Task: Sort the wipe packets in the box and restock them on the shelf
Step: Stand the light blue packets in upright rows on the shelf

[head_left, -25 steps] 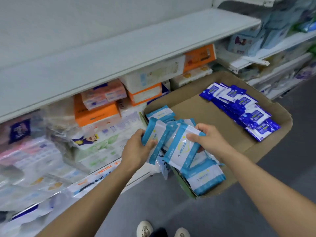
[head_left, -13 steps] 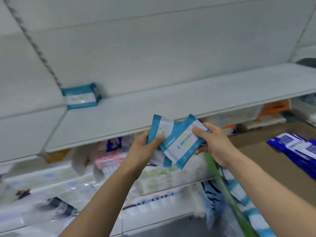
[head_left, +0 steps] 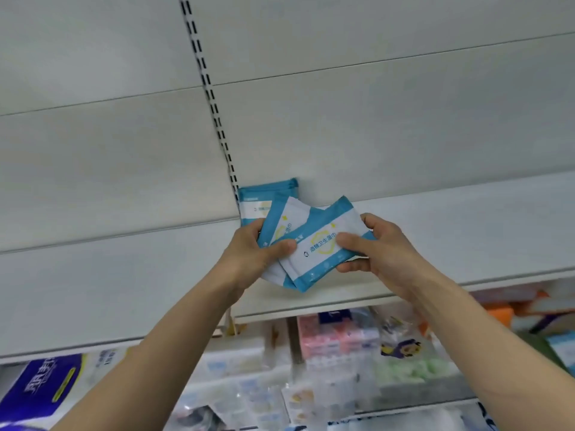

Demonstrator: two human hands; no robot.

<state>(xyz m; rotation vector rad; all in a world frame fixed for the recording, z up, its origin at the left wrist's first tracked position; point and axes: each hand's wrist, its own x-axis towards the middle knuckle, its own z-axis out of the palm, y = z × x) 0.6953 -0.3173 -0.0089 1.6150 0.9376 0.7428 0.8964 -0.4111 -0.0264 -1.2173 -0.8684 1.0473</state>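
White metal shelf [head_left: 451,231], centre frame: left hand [head_left: 249,256] and right hand [head_left: 382,250] pinch fanned teal-and-white wipe packets [head_left: 314,247] above it. One matching packet [head_left: 253,202] already stands behind them; restocking appears barely begun, box out of view.

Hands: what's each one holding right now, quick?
Left hand: grips the back wipe packet.
Right hand: grips the front wipe packet.

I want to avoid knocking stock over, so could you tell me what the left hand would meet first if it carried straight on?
Probably the teal packet already standing against the shelf's back panel, just beyond the left hand; depth is uncertain.
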